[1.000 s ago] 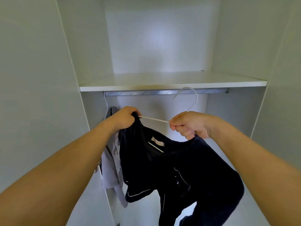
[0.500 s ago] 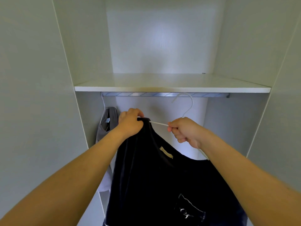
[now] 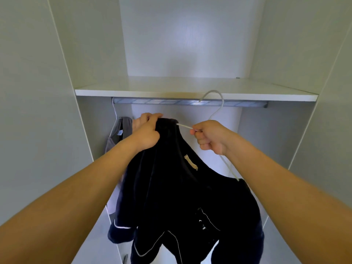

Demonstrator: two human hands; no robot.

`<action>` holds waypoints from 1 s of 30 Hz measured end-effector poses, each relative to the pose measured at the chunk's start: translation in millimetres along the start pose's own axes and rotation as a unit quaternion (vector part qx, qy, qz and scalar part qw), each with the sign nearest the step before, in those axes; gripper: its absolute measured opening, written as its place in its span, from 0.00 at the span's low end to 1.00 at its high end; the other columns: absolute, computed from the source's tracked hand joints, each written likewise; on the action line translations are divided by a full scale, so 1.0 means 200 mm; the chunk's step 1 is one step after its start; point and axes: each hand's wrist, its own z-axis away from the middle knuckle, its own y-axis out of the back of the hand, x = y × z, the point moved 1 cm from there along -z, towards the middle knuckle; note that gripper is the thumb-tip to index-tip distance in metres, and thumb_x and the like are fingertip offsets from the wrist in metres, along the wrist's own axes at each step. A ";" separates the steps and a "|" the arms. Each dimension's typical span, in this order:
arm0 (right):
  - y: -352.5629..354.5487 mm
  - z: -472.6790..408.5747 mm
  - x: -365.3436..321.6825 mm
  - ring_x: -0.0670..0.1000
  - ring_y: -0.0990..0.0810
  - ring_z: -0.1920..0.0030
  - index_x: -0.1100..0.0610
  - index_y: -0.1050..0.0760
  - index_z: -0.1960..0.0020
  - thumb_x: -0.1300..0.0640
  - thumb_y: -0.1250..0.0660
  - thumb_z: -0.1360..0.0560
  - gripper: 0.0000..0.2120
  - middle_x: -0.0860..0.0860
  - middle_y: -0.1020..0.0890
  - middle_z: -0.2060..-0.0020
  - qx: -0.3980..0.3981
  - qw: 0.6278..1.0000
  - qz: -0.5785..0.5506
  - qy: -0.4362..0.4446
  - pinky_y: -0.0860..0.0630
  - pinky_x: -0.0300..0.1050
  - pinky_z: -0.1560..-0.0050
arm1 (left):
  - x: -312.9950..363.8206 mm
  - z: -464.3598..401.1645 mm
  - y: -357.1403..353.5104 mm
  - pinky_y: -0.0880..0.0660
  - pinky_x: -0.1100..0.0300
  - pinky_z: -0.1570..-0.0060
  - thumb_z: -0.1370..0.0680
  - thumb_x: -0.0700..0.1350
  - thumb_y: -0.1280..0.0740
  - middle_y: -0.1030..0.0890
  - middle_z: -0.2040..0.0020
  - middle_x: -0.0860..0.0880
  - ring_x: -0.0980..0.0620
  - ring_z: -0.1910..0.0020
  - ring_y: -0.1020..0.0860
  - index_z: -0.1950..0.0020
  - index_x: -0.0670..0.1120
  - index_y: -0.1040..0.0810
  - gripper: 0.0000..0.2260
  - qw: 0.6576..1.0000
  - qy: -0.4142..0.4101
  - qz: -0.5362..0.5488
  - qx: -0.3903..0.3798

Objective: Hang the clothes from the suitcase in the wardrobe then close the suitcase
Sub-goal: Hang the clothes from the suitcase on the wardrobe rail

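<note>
— Where are your arms?
— Both reach forward and up, bare to the elbow.
— Your left hand (image 3: 147, 133)?
— Fingers curled tight, gripping dark cloth.
— And your right hand (image 3: 210, 137)?
— A closed fist, pinching a thin white wire.

A white wardrobe shelf (image 3: 144, 88) is seen above a metal rail (image 3: 162, 102). A small dark object (image 3: 237, 77), too small to be identified, lies at the back right of the shelf. A grey garment (image 3: 122, 128) is hung at the left end of the rail.
</note>
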 end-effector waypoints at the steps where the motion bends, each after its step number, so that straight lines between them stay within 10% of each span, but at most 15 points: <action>1: 0.02 -0.02 0.00 0.45 0.42 0.82 0.59 0.28 0.60 0.60 0.46 0.18 0.14 0.46 0.38 0.81 0.009 1.000 -0.017 -0.003 0.42 0.37 0.81 | -0.02 0.02 0.00 0.43 0.51 0.28 0.26 0.37 0.40 0.39 0.29 0.46 0.41 0.33 0.39 0.26 0.57 0.39 0.31 1.000 0.027 0.010 0.005; 4: 0.04 -0.09 -0.01 0.44 0.42 0.83 0.58 0.30 0.61 0.58 0.47 0.17 0.16 0.46 0.38 0.81 0.020 0.996 -0.085 -0.027 0.42 0.36 0.82 | -0.04 0.11 -0.02 0.40 0.54 0.34 0.24 0.39 0.38 0.39 0.30 0.48 0.42 0.31 0.40 0.27 0.55 0.37 0.27 0.991 0.069 0.092 -0.062; 8: -0.03 -0.17 0.03 0.44 0.43 0.82 0.55 0.34 0.63 0.52 0.43 0.17 0.16 0.46 0.38 0.81 0.002 0.982 -0.178 -0.061 0.44 0.35 0.81 | 0.02 0.29 -0.06 0.31 0.55 0.39 0.22 0.55 0.35 0.27 0.35 0.50 0.49 0.37 0.26 0.34 0.53 0.29 0.18 0.921 0.094 0.162 -0.342; 13: -0.21 -0.27 0.07 0.45 0.44 0.80 0.53 0.37 0.64 0.50 0.38 0.19 0.17 0.46 0.41 0.78 -0.018 0.971 -0.230 -0.066 0.45 0.36 0.72 | 0.07 0.46 -0.19 0.31 0.47 0.34 0.31 0.73 0.35 0.26 0.31 0.50 0.47 0.38 0.25 0.27 0.57 0.34 0.37 0.830 0.118 0.088 -0.539; 18: -0.43 -0.37 0.06 0.46 0.40 0.77 0.54 0.34 0.57 0.54 0.37 0.19 0.10 0.48 0.38 0.73 -0.015 0.967 -0.245 -0.069 0.38 0.39 0.71 | -0.03 0.54 -0.24 0.25 0.49 0.41 0.21 0.59 0.39 0.25 0.34 0.46 0.46 0.47 0.21 0.28 0.48 0.34 0.25 0.874 0.131 0.110 -0.455; 23: -0.58 -0.48 0.05 0.47 0.39 0.75 0.56 0.35 0.59 0.59 0.42 0.18 0.11 0.49 0.37 0.73 -0.022 0.963 -0.261 -0.061 0.36 0.41 0.69 | -0.18 0.57 -0.27 0.20 0.49 0.52 0.18 0.47 0.44 0.24 0.61 0.45 0.48 0.62 0.25 0.50 0.44 0.26 0.10 0.950 0.116 0.188 -0.222; 30: -0.65 -0.72 0.16 0.50 0.33 0.68 0.57 0.36 0.58 0.60 0.49 0.16 0.12 0.51 0.35 0.70 -0.072 0.977 -0.177 -0.094 0.30 0.45 0.60 | -0.37 0.45 -0.35 0.30 0.55 0.62 0.18 0.42 0.43 0.27 0.64 0.49 0.51 0.65 0.29 0.58 0.52 0.29 0.10 0.941 0.179 0.280 -0.068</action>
